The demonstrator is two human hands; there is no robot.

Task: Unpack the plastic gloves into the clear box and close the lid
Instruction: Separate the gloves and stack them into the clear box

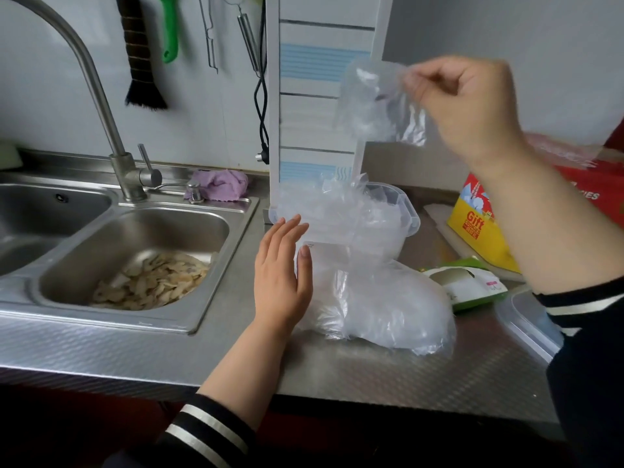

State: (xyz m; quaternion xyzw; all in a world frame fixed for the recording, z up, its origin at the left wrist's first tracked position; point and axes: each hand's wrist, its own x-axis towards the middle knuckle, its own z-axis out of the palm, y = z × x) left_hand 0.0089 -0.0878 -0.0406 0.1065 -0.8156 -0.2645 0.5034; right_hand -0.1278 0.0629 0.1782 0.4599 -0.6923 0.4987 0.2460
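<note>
Centre of the frame: the clear box [403, 211] stands on the steel counter [371, 369], plastic gloves [341, 211] spilling over its rim. The left hand [282, 275], fingers straight and together, rests against the box's left side. Upper right: the right hand [469, 103] pinches a crumpled plastic bag [378, 103] above the box. The lid [526, 319] lies at the right edge.

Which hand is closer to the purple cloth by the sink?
Left. The left hand rests low beside the glove bag, just right of the purple cloth; the right hand is raised far right.
</note>
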